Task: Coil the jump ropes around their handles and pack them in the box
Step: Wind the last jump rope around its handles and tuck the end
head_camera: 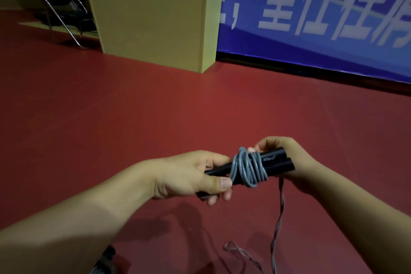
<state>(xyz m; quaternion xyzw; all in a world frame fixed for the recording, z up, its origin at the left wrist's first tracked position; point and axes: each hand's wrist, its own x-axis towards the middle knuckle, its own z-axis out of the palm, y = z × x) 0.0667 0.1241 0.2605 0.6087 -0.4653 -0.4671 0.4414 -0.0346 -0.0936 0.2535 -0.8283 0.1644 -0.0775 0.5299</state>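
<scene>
Left hand: the left hand (189, 176) is closed around the left end of a pair of black cylindrical plastic handles (273, 162); the thumb lies along the near side and its tip touches the coil.
Right hand: the right hand (289, 158) grips the right end of the same handles from behind, with the fingers curled over the far side.
Handles: the two handles lie side by side, nearly level, and are held in the air above the floor between both hands.
Rope: a grey plastic-coated jump rope (249, 169) is wound in several turns around the middle of the handles. The free part hangs down from under the right hand, twisted on itself, and reaches the floor at the near right, where it makes a loose loop.
Floor: a dark red smooth floor (111, 118) fills most of the view.
Far left: a pale yellow rectangular wooden cabinet (153, 26) stands on the floor, and left of it a black chair with a metal tube frame (60, 6).
Far right: a blue banner with large white characters (311, 6) hangs on the wall.
Near left edge: some dark thing with grey strands (104, 262) shows under the left forearm, perhaps another rope; it is mostly hidden.
</scene>
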